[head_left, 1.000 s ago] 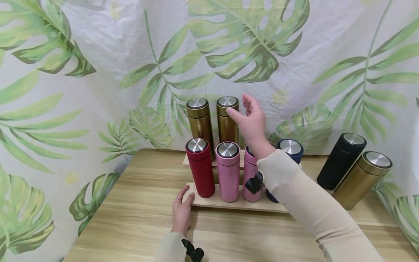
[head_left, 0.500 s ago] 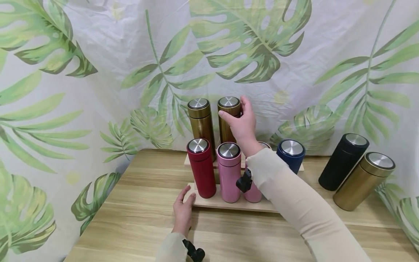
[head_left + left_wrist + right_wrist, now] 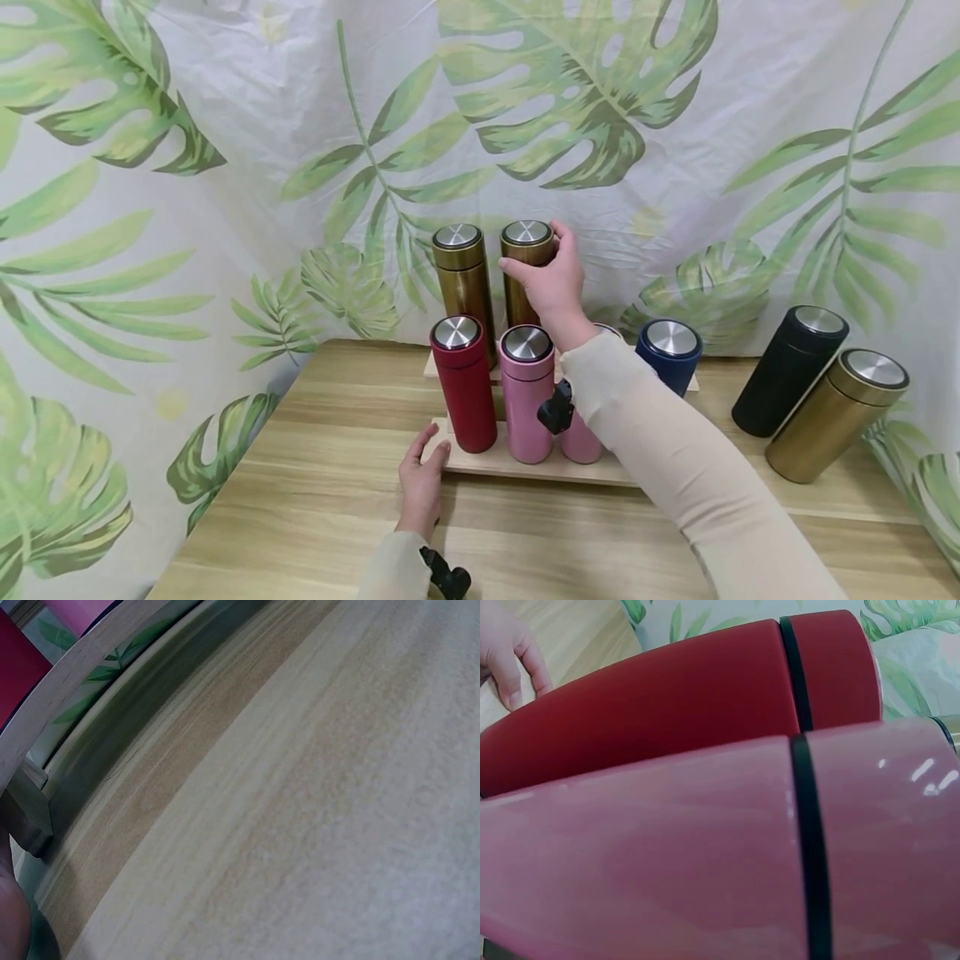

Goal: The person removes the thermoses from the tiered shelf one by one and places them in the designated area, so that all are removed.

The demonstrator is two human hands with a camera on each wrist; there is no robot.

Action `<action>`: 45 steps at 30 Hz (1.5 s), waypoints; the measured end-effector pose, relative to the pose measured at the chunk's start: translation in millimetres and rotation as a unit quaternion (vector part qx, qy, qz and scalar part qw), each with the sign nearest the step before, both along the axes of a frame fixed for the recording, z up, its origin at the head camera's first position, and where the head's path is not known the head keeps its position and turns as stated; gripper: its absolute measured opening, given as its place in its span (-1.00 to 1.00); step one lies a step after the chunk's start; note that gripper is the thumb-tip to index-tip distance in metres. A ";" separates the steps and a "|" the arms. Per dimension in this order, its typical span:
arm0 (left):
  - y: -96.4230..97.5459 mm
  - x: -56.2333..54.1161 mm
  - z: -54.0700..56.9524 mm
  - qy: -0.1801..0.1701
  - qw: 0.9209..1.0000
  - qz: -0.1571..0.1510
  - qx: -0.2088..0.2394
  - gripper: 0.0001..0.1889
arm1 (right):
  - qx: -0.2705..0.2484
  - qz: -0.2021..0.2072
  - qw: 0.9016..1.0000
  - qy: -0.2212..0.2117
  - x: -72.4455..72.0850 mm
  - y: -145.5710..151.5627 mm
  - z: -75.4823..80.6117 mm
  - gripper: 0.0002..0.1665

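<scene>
1. Right hand (image 3: pixel 557 287) grasps the far-right gold flask (image 3: pixel 519 302) high, presumably to clear the near pink flasks (image 3: pixel 527 412).
2. Left hand (image 3: pixel 422 487) touches the wooden stand's (image 3: pixel 480 465) near-left corner, perhaps steadying it; grip unclear.

The gold bottles (image 3: pixel 462 292) had a metallic sheen, their lid tops (image 3: pixel 527 232) shiny, spun-looking metal. The red bottle (image 3: pixel 467 400) looked matt, the pink bottle (image 3: pixel 527 408) beside it smooth and glossy. Pale wood formed the stand (image 3: pixel 472 465); wood grain streaked the table (image 3: pixel 315 467); the backdrop (image 3: pixel 232 92) was creased cloth.
</scene>
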State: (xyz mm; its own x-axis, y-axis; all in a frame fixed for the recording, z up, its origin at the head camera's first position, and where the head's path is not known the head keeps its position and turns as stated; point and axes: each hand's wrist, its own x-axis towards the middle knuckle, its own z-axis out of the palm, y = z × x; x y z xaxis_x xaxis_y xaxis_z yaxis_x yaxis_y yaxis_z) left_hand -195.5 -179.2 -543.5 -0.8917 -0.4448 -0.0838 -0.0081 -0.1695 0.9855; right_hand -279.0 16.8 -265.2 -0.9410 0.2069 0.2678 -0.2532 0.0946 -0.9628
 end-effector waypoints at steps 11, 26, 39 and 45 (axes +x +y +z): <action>1.5 1.5 4.1 0.001 1.000 0.001 0.001 -0.57 | 0.001 -0.010 1.000 -0.001 -3.4 5.1 2.1 -0.07; 1.0 0.2 1.7 -0.001 1.000 0.007 0.003 -0.57 | -0.037 -0.005 0.997 0.074 1.1 17.7 9.9 -0.11; 2.3 0.3 -0.3 0.002 1.000 0.010 0.001 -0.58 | -0.050 -0.032 0.990 0.125 1.0 34.6 12.5 -0.18; 1.8 -0.2 0.0 0.000 1.000 0.007 -0.008 -0.57 | -0.057 -0.047 0.989 0.130 -0.5 45.3 13.8 -0.17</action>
State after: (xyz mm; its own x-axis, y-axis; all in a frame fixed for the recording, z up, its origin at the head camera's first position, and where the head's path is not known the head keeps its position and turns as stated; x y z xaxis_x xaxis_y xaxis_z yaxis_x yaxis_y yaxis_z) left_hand -195.8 -177.4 -543.5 -0.8850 -0.4593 -0.0761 -0.0049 -0.1543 0.9880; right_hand -279.4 62.0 -251.3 -0.8189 0.3331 0.4674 -0.4880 0.0247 -0.8725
